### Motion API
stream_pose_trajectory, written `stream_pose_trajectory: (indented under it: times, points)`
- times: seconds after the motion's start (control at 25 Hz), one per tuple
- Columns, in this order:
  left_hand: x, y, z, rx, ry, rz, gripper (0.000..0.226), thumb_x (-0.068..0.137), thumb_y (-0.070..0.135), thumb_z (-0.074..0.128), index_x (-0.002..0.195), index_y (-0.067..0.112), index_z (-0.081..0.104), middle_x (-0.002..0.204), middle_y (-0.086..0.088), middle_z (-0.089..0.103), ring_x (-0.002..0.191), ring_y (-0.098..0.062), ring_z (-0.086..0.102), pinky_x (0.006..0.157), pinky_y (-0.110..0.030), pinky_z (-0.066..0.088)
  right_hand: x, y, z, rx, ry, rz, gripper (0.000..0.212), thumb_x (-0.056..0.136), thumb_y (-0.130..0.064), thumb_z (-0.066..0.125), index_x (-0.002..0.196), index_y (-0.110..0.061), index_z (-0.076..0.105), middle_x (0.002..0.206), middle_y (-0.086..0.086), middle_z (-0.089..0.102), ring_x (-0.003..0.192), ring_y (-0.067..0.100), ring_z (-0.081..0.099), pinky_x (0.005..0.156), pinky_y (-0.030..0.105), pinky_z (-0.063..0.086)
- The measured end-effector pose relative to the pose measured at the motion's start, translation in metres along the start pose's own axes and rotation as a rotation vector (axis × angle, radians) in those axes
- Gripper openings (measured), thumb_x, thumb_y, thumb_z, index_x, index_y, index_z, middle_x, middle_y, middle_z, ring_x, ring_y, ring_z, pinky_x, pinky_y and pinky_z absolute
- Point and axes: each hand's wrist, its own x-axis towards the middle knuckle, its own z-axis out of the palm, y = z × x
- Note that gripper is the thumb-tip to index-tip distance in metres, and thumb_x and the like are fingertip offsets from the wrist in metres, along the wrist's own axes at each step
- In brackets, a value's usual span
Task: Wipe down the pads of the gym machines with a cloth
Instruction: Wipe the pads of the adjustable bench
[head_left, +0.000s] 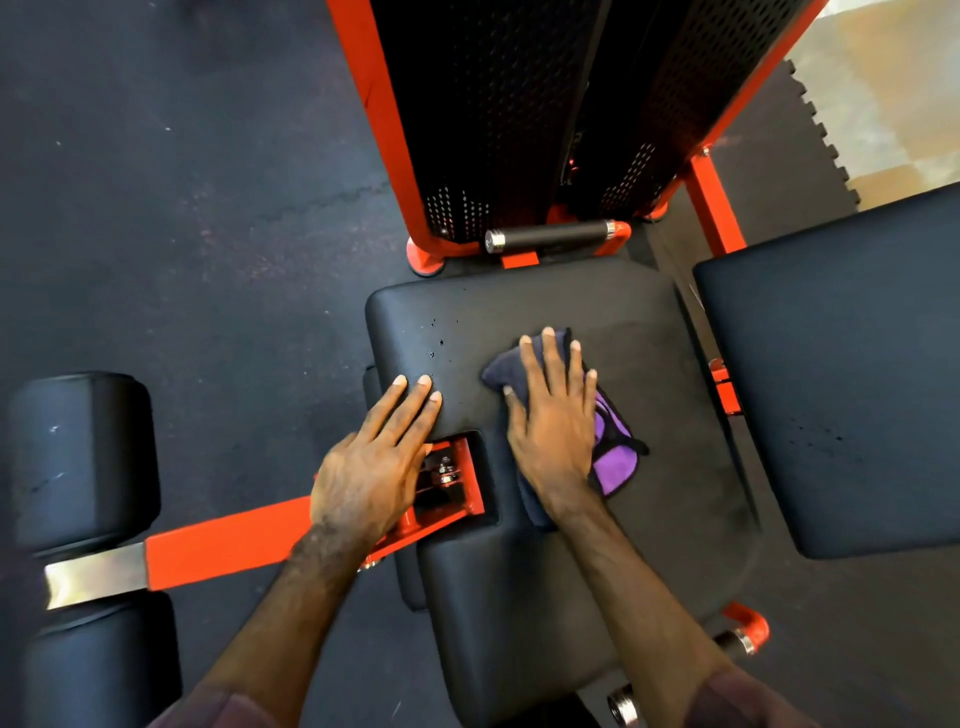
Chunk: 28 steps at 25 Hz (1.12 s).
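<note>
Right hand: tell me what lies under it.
Under the right hand lies a dark cloth with a purple side, pressed flat on the black seat pad. The cloth's middle and the pad beneath are covered, so their state cannot be seen.

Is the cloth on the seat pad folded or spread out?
Folded: the cloth lies bunched in layers under the right hand on the seat pad.

Both forearms reached forward from the bottom of the view. The left hand (371, 462) lay palm down with fingers straight and together, fingertips resting on the seat pad (649, 415) near its left edge. The right hand (553, 421) lay flat, fingers spread, pressing the cloth (615, 457) against the pad's middle.
</note>
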Motion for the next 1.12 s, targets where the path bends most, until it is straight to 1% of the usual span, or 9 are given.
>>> stream_pose_trajectory:
  times: [0.12, 0.2, 0.4, 0.6, 0.68, 0.8, 0.88, 1.0, 1.12]
  points:
    - [0.001, 0.000, -0.001, -0.016, 0.004, -0.005, 0.061, 0.108, 0.032, 0.044, 0.167, 0.025, 0.029, 0.176, 0.012, 0.010, 0.163, -0.011, 0.008, 0.083, -0.032, 0.062, -0.018, 0.014, 0.001, -0.011, -0.051, -0.372, 0.079, 0.095, -0.031, 0.057, 0.167, -0.028, 0.025, 0.177, -0.003, 0.009, 0.164, 0.027, 0.003, 0.129, 0.057, 0.017]
    - [0.001, 0.000, -0.001, -0.031, 0.002, -0.006, 0.059, 0.109, 0.034, 0.041, 0.166, 0.025, 0.030, 0.176, 0.012, 0.012, 0.163, -0.011, 0.009, 0.082, -0.032, 0.062, -0.031, 0.048, -0.010, -0.008, -0.105, -0.474, 0.082, 0.093, -0.028, 0.060, 0.167, -0.027, 0.026, 0.177, -0.005, 0.009, 0.164, 0.026, 0.003, 0.127, 0.059, 0.020]
    - [0.001, 0.000, -0.002, -0.026, -0.001, -0.006, 0.060, 0.109, 0.033, 0.042, 0.167, 0.025, 0.027, 0.176, 0.011, 0.011, 0.163, -0.011, 0.008, 0.083, -0.032, 0.061, 0.029, 0.016, -0.001, 0.021, 0.018, 0.001, 0.069, 0.103, -0.038, 0.048, 0.167, -0.025, 0.025, 0.176, 0.000, 0.014, 0.163, 0.030, 0.009, 0.128, 0.057, 0.019]
    - [0.002, 0.000, -0.003, -0.044, 0.006, -0.008, 0.061, 0.108, 0.032, 0.048, 0.167, 0.025, 0.029, 0.176, 0.012, 0.011, 0.163, -0.011, 0.009, 0.082, -0.031, 0.061, 0.001, 0.060, -0.009, 0.008, -0.077, -0.479, 0.075, 0.098, -0.031, 0.056, 0.166, -0.024, 0.027, 0.177, -0.003, 0.012, 0.163, 0.027, 0.006, 0.127, 0.059, 0.020]
    - [0.002, 0.000, -0.003, -0.044, 0.008, -0.014, 0.061, 0.109, 0.032, 0.046, 0.166, 0.025, 0.030, 0.176, 0.012, 0.012, 0.163, -0.011, 0.010, 0.081, -0.031, 0.061, 0.007, 0.085, -0.012, 0.020, -0.059, -0.374, 0.071, 0.100, -0.032, 0.053, 0.166, -0.024, 0.029, 0.176, -0.003, 0.014, 0.163, 0.027, 0.009, 0.125, 0.061, 0.023]
    - [0.001, 0.001, -0.002, -0.032, -0.006, -0.011, 0.059, 0.110, 0.034, 0.042, 0.167, 0.026, 0.028, 0.176, 0.013, 0.010, 0.163, -0.010, 0.008, 0.082, -0.031, 0.061, 0.053, 0.055, -0.007, 0.059, 0.029, -0.007, 0.065, 0.105, -0.043, 0.042, 0.166, -0.024, 0.027, 0.176, 0.001, 0.017, 0.162, 0.031, 0.013, 0.128, 0.058, 0.020]
    - [0.001, 0.000, -0.002, -0.026, -0.002, -0.011, 0.060, 0.110, 0.035, 0.041, 0.168, 0.026, 0.025, 0.176, 0.014, 0.008, 0.163, -0.010, 0.006, 0.083, -0.030, 0.061, 0.064, 0.039, -0.002, 0.039, 0.021, -0.096, 0.066, 0.107, -0.042, 0.045, 0.167, -0.024, 0.025, 0.176, 0.000, 0.015, 0.162, 0.031, 0.011, 0.130, 0.054, 0.017]
    - [0.000, 0.001, -0.003, -0.041, 0.000, -0.014, 0.059, 0.110, 0.036, 0.040, 0.167, 0.026, 0.026, 0.176, 0.013, 0.009, 0.163, -0.010, 0.007, 0.080, -0.030, 0.061, 0.040, 0.082, -0.011, 0.025, -0.045, -0.450, 0.071, 0.103, -0.031, 0.056, 0.167, -0.024, 0.026, 0.176, -0.003, 0.013, 0.163, 0.027, 0.008, 0.128, 0.058, 0.019]
    - [0.000, 0.000, 0.001, -0.027, 0.007, -0.010, 0.059, 0.110, 0.036, 0.039, 0.167, 0.027, 0.026, 0.176, 0.013, 0.009, 0.163, -0.009, 0.007, 0.081, -0.029, 0.061, 0.046, 0.125, -0.015, 0.058, 0.000, -0.225, 0.066, 0.105, -0.034, 0.051, 0.166, -0.024, 0.029, 0.176, -0.002, 0.016, 0.163, 0.028, 0.011, 0.126, 0.062, 0.022]
